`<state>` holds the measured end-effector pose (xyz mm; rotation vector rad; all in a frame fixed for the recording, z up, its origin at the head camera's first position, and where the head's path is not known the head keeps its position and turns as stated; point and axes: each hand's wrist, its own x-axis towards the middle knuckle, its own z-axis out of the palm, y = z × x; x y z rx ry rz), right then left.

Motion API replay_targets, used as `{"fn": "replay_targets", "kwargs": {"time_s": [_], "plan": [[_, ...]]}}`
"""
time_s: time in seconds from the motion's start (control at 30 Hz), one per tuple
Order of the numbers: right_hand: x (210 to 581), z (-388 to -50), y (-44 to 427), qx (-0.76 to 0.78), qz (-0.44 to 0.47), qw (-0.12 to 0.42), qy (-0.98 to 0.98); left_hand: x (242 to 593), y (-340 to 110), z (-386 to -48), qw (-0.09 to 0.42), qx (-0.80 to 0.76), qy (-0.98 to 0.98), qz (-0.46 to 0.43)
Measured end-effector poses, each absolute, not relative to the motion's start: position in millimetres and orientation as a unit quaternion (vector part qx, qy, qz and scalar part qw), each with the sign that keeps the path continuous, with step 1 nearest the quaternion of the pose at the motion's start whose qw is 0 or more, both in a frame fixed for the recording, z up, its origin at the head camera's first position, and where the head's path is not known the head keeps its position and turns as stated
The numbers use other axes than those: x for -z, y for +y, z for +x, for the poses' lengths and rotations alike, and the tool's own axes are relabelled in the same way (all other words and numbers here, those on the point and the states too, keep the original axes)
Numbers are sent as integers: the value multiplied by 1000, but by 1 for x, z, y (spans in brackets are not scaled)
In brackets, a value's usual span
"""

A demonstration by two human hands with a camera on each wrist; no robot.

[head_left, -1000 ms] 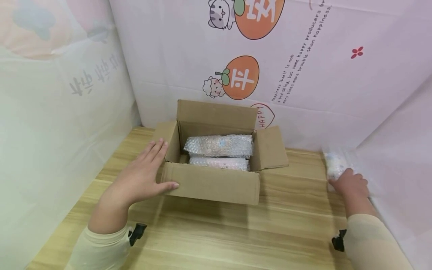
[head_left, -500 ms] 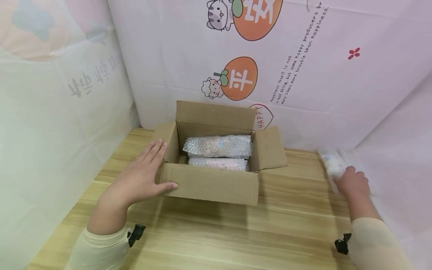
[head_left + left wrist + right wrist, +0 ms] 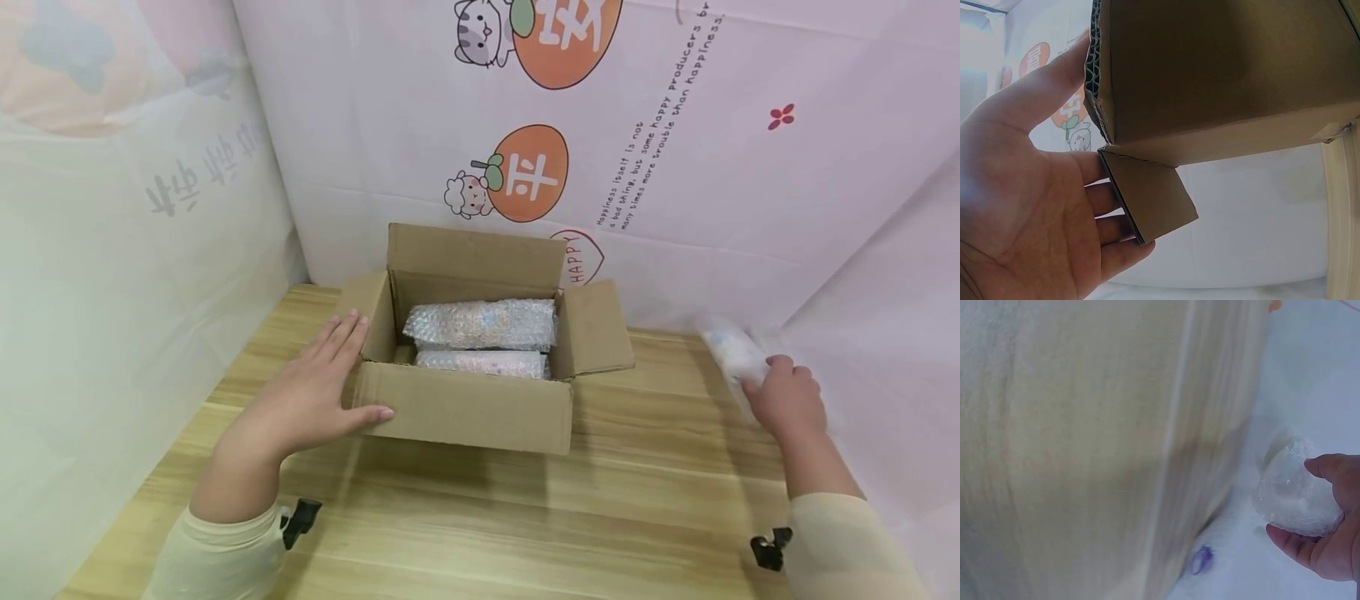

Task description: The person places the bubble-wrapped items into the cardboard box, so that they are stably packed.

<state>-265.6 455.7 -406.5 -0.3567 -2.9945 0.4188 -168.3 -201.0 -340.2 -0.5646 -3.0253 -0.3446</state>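
Note:
An open cardboard box point(image 3: 465, 412) stands on the wooden table, its flaps folded outward. Inside it lie two bubble-wrapped packages, one behind point(image 3: 483, 325) and one in front point(image 3: 480, 362). My left hand point(image 3: 303, 396) rests against the box's left side, fingers extended along the left flap and thumb on the front flap; the left wrist view shows the fingers behind the small flap point(image 3: 1150, 197). At the far right my right hand point(image 3: 791, 400) grips another bubble-wrapped package point(image 3: 1294, 494), blurred in the head view, between thumb and fingers. What is inside the wrap cannot be made out.
A printed white cloth point(image 3: 675, 275) hangs close behind the box, with more white cloth along both sides. The wood-grain tabletop point(image 3: 637, 492) stretches before the box. A blurred pale thing with a purple mark point(image 3: 1202, 559) shows low in the right wrist view.
The package in my right hand has risen off the table and tilted, its far end swinging left. My left hand keeps its place on the box. The head view has shifted slightly.

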Motion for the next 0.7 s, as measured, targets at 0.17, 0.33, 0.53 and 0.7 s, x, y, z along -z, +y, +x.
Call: {"fn": "replay_targets", "kwargs": {"time_s": [0.17,0.33,0.53,0.7], "plan": [[393,-263,446,-137,-95,76,-983,341,-202,-169,20,110,-977,-182],[372,-260,433,-145,-72,85,-983,342,-202,-170,22,110,-977,-184],[342,-256,412,-150,-47,94,-983,343,-203,-170,21,112,-976,-185],[320,-253,394,-152,-8,119,-981,342,-202,-170,20,114,-976,-185]]}}
